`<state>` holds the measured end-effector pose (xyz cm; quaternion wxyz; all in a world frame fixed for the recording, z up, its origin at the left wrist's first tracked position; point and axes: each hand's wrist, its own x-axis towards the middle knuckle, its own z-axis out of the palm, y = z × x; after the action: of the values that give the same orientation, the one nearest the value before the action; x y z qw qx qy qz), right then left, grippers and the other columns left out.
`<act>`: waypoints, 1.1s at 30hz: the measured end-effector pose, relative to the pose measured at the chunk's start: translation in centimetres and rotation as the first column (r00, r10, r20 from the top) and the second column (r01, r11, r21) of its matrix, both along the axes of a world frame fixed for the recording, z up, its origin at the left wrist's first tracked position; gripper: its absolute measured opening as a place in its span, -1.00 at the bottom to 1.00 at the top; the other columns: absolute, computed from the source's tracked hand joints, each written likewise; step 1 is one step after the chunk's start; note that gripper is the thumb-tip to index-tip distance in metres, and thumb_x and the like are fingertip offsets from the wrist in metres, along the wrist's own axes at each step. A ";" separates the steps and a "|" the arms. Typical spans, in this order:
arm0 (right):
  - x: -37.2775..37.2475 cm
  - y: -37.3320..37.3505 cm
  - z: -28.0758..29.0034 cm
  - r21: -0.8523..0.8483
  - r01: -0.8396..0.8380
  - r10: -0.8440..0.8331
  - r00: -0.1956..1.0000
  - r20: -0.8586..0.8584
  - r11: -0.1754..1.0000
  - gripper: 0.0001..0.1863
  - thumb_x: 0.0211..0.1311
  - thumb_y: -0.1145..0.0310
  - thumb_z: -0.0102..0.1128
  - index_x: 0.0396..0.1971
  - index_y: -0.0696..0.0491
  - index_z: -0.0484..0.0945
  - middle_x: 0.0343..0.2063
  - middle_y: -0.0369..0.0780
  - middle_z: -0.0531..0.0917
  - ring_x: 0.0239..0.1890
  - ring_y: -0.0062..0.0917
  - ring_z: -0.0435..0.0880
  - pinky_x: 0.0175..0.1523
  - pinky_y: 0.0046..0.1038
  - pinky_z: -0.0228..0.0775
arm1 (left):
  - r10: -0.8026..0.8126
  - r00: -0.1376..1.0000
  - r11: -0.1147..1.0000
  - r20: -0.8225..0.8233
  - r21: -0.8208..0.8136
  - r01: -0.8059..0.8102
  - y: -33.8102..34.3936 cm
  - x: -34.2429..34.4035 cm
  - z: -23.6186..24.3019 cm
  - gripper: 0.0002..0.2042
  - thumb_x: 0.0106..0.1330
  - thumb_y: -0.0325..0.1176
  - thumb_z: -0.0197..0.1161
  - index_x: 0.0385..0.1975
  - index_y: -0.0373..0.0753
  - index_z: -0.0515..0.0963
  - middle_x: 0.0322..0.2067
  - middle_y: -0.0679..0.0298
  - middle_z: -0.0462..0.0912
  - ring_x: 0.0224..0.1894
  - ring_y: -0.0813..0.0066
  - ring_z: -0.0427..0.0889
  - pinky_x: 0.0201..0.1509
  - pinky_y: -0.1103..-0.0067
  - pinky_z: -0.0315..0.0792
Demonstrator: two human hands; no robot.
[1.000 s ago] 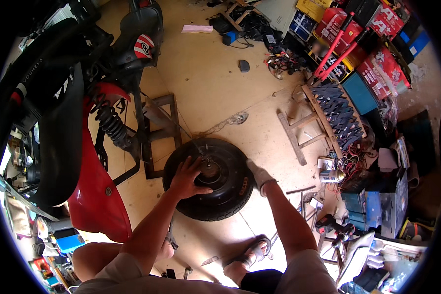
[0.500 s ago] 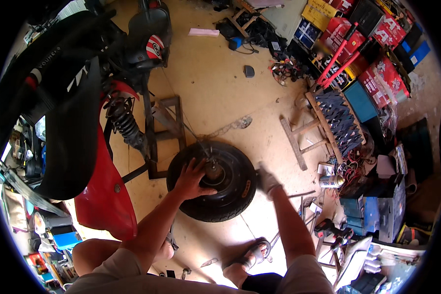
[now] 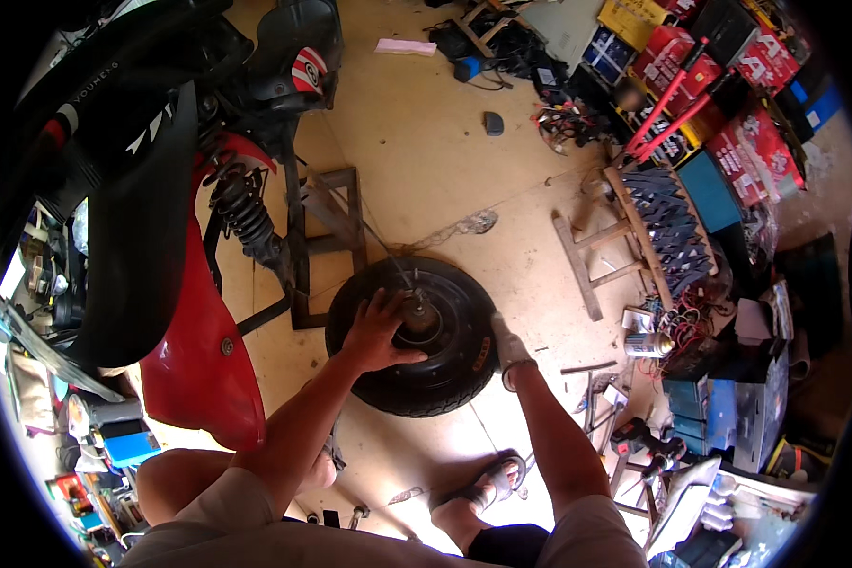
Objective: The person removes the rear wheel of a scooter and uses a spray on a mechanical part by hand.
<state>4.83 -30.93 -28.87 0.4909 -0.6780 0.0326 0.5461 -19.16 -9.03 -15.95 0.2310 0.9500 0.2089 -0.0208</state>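
Observation:
A black scooter wheel with a treaded tyre lies on its side on the floor in front of me, its hub and axle facing up. My left hand, bare, rests on the wheel's left part beside the hub, fingers spread and holding nothing. At the tyre's right edge is my right hand in a pale glove. Its fingers look stretched out along the tyre's side, partly hard to make out. A thin dark cable runs from the metal frame toward the hub.
On the left stands a scooter with a red panel and a coil-spring shock absorber. A wooden rack, a spray can, a cordless drill and stacked battery boxes line the right. My sandalled foot is nearby.
My right hand, blurred by motion before, now shows sharply against the tyre's right edge. The left hand stays on the wheel. The whole view has shifted slightly.

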 end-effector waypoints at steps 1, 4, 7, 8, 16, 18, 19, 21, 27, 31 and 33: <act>0.1 0.0 -0.2 0.016 -0.014 0.014 1.000 -0.001 1.000 0.03 0.51 -0.42 0.06 0.40 0.37 0.47 0.29 -0.01 0.67 0.32 -0.24 0.64 0.42 -0.35 0.44 | 0.012 1.000 1.000 0.013 0.004 -0.012 0.1 -0.2 0.0 -0.02 0.07 0.40 0.54 0.46 -0.07 0.48 0.64 0.06 0.18 0.64 -0.34 0.08 0.60 -0.26 0.07; -0.9 0.8 5.0 0.059 0.122 -0.111 0.980 -0.166 0.991 -0.14 0.59 -0.27 0.11 0.41 0.28 0.49 0.27 -0.09 0.71 0.28 -0.31 0.69 0.43 -0.29 0.52 | 0.054 0.998 0.998 0.019 -0.021 -0.053 -0.5 -0.7 -0.7 -0.01 0.06 0.39 0.55 0.46 -0.08 0.49 0.62 0.08 0.22 0.64 -0.29 0.10 0.61 -0.19 0.11; -1.6 -0.1 2.8 0.293 0.363 -0.204 0.865 -0.457 0.884 -0.24 0.61 -0.21 0.11 0.46 0.13 0.49 0.34 -0.12 0.66 0.35 -0.26 0.64 0.50 -0.18 0.46 | 0.131 0.977 0.988 0.167 -0.104 -0.115 1.2 -1.9 -2.3 -0.04 0.09 0.32 0.58 0.44 -0.12 0.50 0.55 0.04 0.35 0.61 -0.21 0.22 0.61 -0.05 0.20; -1.9 0.0 3.1 0.312 0.385 -0.199 0.848 -0.490 0.869 -0.27 0.62 -0.21 0.11 0.46 0.09 0.49 0.35 -0.13 0.65 0.37 -0.25 0.62 0.52 -0.16 0.43 | 0.173 0.958 0.978 0.227 -0.156 -0.140 1.5 -2.9 -2.9 -0.06 0.11 0.29 0.59 0.44 -0.14 0.50 0.52 0.02 0.41 0.59 -0.18 0.28 0.60 0.00 0.24; -4.0 0.0 4.3 0.353 0.523 -0.235 0.759 -0.607 0.776 -0.25 0.56 -0.20 0.22 0.43 0.11 0.52 0.32 -0.12 0.68 0.34 -0.21 0.64 0.51 -0.18 0.44 | 0.854 0.288 -0.216 -0.433 -0.798 -0.562 2.0 -8.5 -3.3 -0.14 0.29 -0.03 0.62 0.46 -0.44 0.40 0.37 -0.11 0.59 0.40 -0.05 0.59 0.52 0.17 0.46; -3.7 0.3 3.5 0.313 0.500 -0.311 0.811 -0.495 0.807 -0.24 0.54 -0.19 0.26 0.42 0.15 0.53 0.31 -0.13 0.68 0.32 -0.21 0.65 0.50 -0.18 0.45 | 0.802 0.324 -0.417 -0.501 -0.859 -0.297 1.8 -9.6 -6.1 -0.13 0.31 -0.06 0.62 0.47 -0.48 0.37 0.37 -0.12 0.58 0.40 -0.02 0.60 0.54 0.19 0.46; -3.3 0.7 4.5 0.344 0.465 -0.294 0.846 -0.445 0.816 -0.28 0.56 -0.15 0.25 0.41 0.14 0.54 0.31 -0.13 0.68 0.32 -0.23 0.65 0.50 -0.19 0.45 | 0.794 0.338 -0.437 -0.505 -0.861 -0.260 1.4 -10.2 -7.3 -0.13 0.31 -0.07 0.61 0.48 -0.48 0.36 0.37 -0.13 0.58 0.39 -0.02 0.61 0.54 0.19 0.46; -2.3 0.9 8.4 0.396 0.392 -0.262 0.902 -0.342 0.830 -0.35 0.59 -0.07 0.23 0.40 0.13 0.55 0.32 -0.14 0.68 0.33 -0.27 0.65 0.49 -0.21 0.46 | 0.755 0.356 -0.526 -0.550 -0.833 -0.171 0.6 -11.3 -10.5 -0.23 0.41 -0.07 0.53 0.45 -0.46 0.40 0.37 -0.09 0.59 0.36 -0.02 0.63 0.56 0.14 0.45; 0.5 3.4 29.4 -0.094 -0.122 0.153 0.843 0.516 0.988 -0.08 0.32 -0.29 0.35 0.08 0.46 0.67 -0.16 0.06 0.79 -0.07 -0.28 0.75 0.09 -0.31 0.52 | 0.626 0.582 -0.752 -0.518 -0.599 0.276 -11.3 -8.2 -7.7 -0.39 0.63 0.07 0.19 0.41 -0.32 0.50 0.32 -0.01 0.66 0.36 -0.01 0.64 0.56 0.06 0.43; -2.4 5.7 36.2 -0.425 -0.308 0.524 0.533 0.664 0.851 0.09 0.35 -0.49 0.12 0.26 0.41 0.54 0.13 0.31 0.69 0.27 0.12 0.66 0.39 -0.17 0.45 | 0.564 0.632 -0.803 -0.532 -0.534 0.266 -14.5 -9.6 -6.8 -0.41 0.67 0.09 0.07 0.41 -0.28 0.49 0.29 -0.02 0.68 0.30 -0.13 0.66 0.54 0.01 0.43; -6.7 7.0 36.4 -0.520 -0.220 0.556 0.473 0.683 0.825 0.05 0.47 -0.42 -0.02 0.48 0.33 0.34 0.27 0.31 0.59 0.31 0.16 0.62 0.45 -0.12 0.44 | 0.516 0.514 -0.848 -0.685 -0.494 0.193 -14.1 -10.9 -5.1 -0.36 0.65 0.16 0.04 0.42 -0.27 0.46 0.29 -0.01 0.65 0.32 -0.12 0.62 0.51 -0.06 0.44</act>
<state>-1.84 -23.96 7.49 0.1755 -0.9163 -0.2540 0.2550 -30.03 -23.16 -21.07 0.9031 -0.1136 0.3965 0.1195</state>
